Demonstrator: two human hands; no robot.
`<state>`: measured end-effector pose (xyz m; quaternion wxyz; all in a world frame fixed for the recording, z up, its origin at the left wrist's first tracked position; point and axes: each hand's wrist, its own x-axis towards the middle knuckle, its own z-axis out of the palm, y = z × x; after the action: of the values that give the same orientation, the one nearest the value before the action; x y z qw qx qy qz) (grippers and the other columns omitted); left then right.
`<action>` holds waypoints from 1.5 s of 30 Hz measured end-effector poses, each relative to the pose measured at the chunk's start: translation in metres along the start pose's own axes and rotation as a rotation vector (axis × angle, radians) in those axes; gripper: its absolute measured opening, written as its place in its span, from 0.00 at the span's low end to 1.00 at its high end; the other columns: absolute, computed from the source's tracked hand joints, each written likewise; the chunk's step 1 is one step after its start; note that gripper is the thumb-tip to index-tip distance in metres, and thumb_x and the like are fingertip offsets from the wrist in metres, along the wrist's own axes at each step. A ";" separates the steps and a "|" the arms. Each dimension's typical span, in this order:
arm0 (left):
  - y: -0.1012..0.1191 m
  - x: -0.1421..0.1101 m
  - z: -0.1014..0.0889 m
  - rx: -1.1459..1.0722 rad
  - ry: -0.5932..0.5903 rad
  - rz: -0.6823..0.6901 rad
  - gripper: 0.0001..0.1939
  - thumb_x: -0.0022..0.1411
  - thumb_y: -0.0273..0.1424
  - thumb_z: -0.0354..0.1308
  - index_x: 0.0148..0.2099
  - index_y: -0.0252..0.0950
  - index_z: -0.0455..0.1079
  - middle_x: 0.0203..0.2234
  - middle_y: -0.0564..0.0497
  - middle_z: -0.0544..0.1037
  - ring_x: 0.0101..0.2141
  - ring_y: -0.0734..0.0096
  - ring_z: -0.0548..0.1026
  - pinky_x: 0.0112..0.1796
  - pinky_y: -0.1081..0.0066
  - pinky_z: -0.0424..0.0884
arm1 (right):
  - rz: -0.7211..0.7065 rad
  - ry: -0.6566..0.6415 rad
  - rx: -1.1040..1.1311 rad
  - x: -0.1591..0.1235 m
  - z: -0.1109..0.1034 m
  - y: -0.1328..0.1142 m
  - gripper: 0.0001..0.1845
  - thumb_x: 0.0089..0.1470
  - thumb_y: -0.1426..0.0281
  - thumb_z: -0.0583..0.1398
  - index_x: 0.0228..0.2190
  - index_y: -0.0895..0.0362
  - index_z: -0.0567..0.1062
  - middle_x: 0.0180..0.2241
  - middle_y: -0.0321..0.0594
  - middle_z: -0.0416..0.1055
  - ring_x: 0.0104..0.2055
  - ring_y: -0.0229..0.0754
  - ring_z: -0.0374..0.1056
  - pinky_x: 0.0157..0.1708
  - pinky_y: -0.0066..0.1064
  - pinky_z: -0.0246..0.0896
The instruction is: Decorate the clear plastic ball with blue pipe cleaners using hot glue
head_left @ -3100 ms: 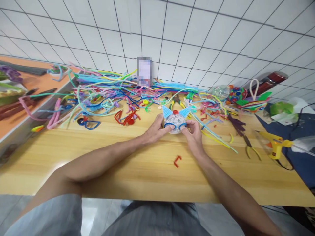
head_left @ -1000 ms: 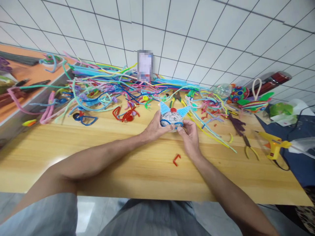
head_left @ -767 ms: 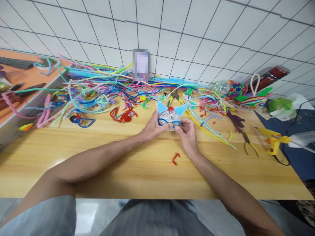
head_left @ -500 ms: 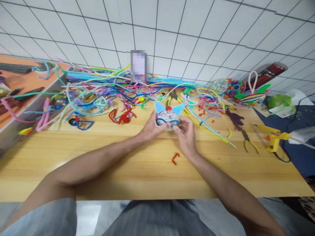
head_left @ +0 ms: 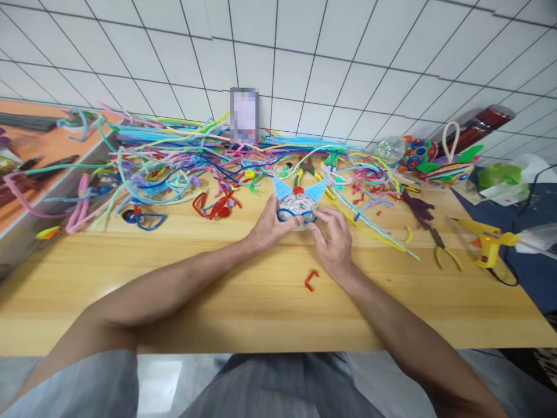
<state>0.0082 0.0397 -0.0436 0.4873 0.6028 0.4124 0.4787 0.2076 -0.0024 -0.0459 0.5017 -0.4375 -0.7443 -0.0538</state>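
A clear, glittery ball [head_left: 297, 204] stands over the wooden table with two light-blue pipe-cleaner ears [head_left: 317, 190] and a red round piece [head_left: 298, 190] on top. Blue pipe-cleaner glasses [head_left: 285, 215] lie across its near side. My left hand [head_left: 268, 223] grips the ball from the left, its thumb over the front. At the right end of the glasses, my right hand [head_left: 331, 235] pinches the blue frame between thumb and index finger; the exact contact is partly hidden. Nearer to me, a bent red pipe-cleaner piece [head_left: 311, 280] lies on the table.
A tangle of coloured pipe cleaners [head_left: 174, 168] runs along the wall, with a phone [head_left: 244, 116] propped behind. Green-handled pliers [head_left: 307, 169] lie beyond the ball. To the right are yellow-handled pliers [head_left: 444, 252] and a yellow glue gun [head_left: 489, 242]. Plastic bins [head_left: 52, 215] stand left.
My right hand has turned slightly and shifted right, its index finger now against the end of the blue glasses. The ball and my left hand stay nearly still.
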 end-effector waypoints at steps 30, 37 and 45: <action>0.005 -0.001 -0.004 0.130 -0.056 0.001 0.42 0.57 0.49 0.77 0.63 0.36 0.64 0.57 0.41 0.76 0.60 0.48 0.76 0.63 0.50 0.73 | -0.069 0.014 0.000 0.002 0.000 0.001 0.13 0.73 0.70 0.63 0.54 0.49 0.85 0.46 0.46 0.81 0.48 0.49 0.78 0.49 0.45 0.79; 0.005 -0.001 -0.005 0.124 -0.070 -0.009 0.42 0.56 0.47 0.77 0.64 0.37 0.64 0.58 0.41 0.76 0.60 0.47 0.76 0.64 0.51 0.74 | -0.025 -0.022 -0.009 0.001 -0.001 0.002 0.13 0.72 0.69 0.64 0.54 0.48 0.85 0.46 0.46 0.81 0.49 0.51 0.78 0.52 0.48 0.79; 0.010 -0.003 -0.006 0.043 -0.103 -0.003 0.36 0.62 0.47 0.71 0.65 0.37 0.64 0.57 0.43 0.77 0.59 0.50 0.76 0.62 0.53 0.74 | -0.036 -0.013 0.004 0.000 0.000 0.000 0.15 0.72 0.70 0.64 0.56 0.46 0.85 0.46 0.46 0.80 0.49 0.52 0.78 0.51 0.49 0.79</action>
<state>0.0025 0.0365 -0.0340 0.4955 0.6364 0.3977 0.4373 0.2077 -0.0025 -0.0457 0.4966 -0.4235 -0.7554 -0.0583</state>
